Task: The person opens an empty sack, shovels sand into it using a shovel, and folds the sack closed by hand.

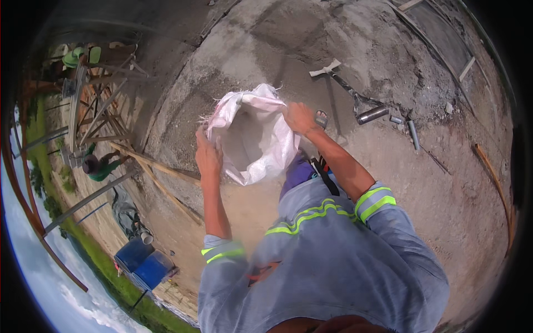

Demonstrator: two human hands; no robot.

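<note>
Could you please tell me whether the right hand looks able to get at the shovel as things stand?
Probably not straight away: the right hand is gripping the pale sack. Were it to let go, though, the way to the shovel looks largely free.

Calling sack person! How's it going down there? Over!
Left hand and right hand gripping opposite sides of white sack. Sack's mouth open upward. Shovel-like tool on ground to the right, not touching sack. Over.
</note>
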